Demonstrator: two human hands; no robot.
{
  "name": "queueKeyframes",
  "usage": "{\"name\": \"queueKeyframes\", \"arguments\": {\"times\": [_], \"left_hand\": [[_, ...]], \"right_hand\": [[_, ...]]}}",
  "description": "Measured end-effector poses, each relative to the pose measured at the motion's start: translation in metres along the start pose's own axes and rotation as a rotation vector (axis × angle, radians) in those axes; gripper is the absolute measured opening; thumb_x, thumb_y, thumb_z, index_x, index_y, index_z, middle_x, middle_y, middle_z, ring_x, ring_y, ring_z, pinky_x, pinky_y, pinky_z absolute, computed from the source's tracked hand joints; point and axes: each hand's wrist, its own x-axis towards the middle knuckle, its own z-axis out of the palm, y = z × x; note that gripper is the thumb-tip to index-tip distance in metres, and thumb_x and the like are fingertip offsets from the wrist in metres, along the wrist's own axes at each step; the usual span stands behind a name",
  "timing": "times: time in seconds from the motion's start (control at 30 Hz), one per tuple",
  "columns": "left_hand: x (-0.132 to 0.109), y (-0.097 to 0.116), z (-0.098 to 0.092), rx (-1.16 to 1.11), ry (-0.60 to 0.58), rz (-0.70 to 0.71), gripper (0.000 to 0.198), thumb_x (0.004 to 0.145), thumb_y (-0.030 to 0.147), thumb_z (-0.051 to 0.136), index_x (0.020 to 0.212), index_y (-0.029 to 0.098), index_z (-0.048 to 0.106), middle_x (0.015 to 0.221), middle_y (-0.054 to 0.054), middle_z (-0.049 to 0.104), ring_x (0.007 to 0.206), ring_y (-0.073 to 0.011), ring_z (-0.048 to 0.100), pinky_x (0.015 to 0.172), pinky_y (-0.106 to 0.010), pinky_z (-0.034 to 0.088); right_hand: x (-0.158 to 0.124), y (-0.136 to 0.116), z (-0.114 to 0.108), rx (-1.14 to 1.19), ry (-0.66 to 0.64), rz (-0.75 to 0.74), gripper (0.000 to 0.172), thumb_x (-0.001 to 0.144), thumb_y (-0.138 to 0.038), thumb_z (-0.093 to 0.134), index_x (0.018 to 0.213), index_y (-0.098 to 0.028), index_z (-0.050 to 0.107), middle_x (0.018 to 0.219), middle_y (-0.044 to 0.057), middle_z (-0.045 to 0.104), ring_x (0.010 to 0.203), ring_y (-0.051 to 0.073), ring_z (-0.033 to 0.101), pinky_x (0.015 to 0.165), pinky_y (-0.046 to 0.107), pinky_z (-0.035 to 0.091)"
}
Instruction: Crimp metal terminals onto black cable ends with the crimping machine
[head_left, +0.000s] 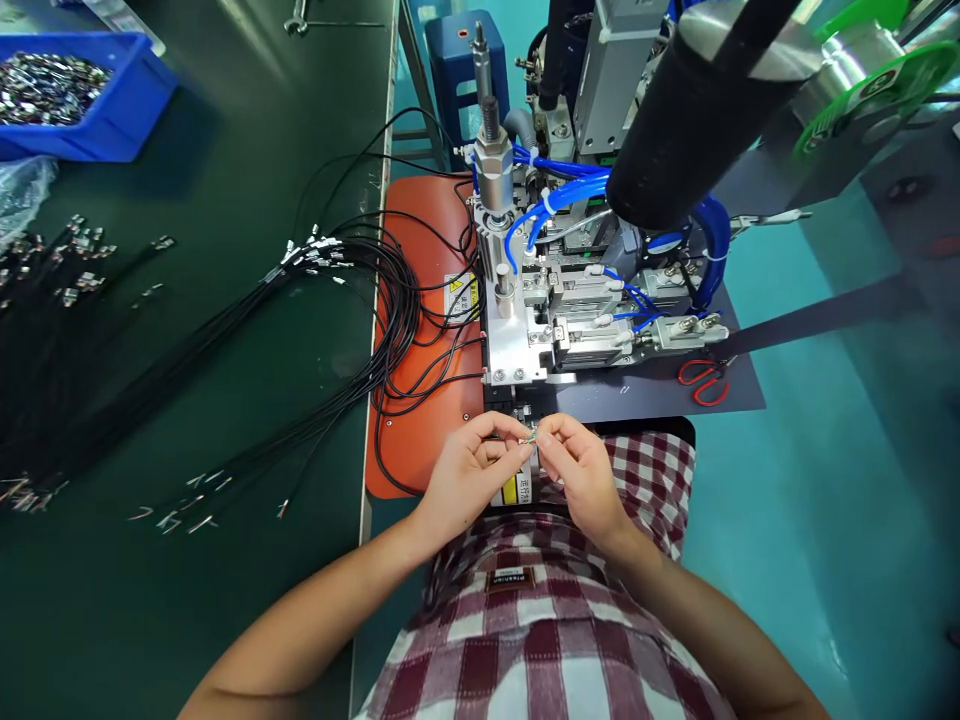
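Observation:
My left hand (469, 468) and my right hand (581, 470) meet fingertip to fingertip just in front of the small press machine (525, 330). Both pinch a tiny cable end (531, 436) with a small metal piece between thumbs and forefingers. The hands hover over the machine's front edge and its yellow warning label (510, 490). Black cables (405, 330) loop from the machine's left side over the orange pad (420, 240).
A long bundle of black cables with metal terminals (315, 250) lies across the dark green bench (187, 600). A blue bin of metal parts (67, 90) stands far left. Red scissors (703, 380) lie on the dark mat at right. Blue air hoses (555, 195) crown the machine.

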Motion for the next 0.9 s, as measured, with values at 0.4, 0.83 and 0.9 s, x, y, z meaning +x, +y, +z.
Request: {"name": "queueKeyframes", "arguments": {"times": [0.4, 0.83, 0.9], "left_hand": [[0.016, -0.001, -0.024, 0.976, 0.031, 0.62, 0.016, 0.091, 0.012, 0.05, 0.1, 0.014, 0.063, 0.091, -0.005, 0.06, 0.085, -0.0129, 0.059, 0.075, -0.023, 0.049], [0.032, -0.012, -0.04, 1.484, 0.019, 0.964, 0.027, 0.094, 0.014, 0.042, 0.111, 0.013, 0.063, 0.082, -0.007, 0.059, 0.07, -0.0148, 0.058, 0.056, -0.023, 0.047], [0.032, -0.014, -0.041, 1.479, 0.014, 0.958, 0.027, 0.094, 0.015, 0.043, 0.112, 0.012, 0.063, 0.085, -0.008, 0.058, 0.072, -0.0157, 0.059, 0.057, -0.024, 0.048]], "right_hand": [[0.027, 0.013, -0.01, 0.012, 0.051, 0.039, 0.016, 0.085, -0.028, 0.062, 0.074, -0.018, 0.056, 0.058, -0.006, 0.041, 0.051, 0.008, 0.031, 0.048, 0.024, 0.022], [0.038, 0.019, -0.011, 0.0, 0.099, 0.111, 0.015, 0.082, -0.028, 0.064, 0.073, -0.018, 0.057, 0.054, -0.007, 0.044, 0.049, 0.008, 0.034, 0.049, 0.025, 0.024], [0.038, 0.02, -0.011, -0.005, 0.097, 0.119, 0.016, 0.082, -0.028, 0.064, 0.073, -0.018, 0.057, 0.054, -0.007, 0.044, 0.049, 0.008, 0.033, 0.049, 0.025, 0.024]]}}
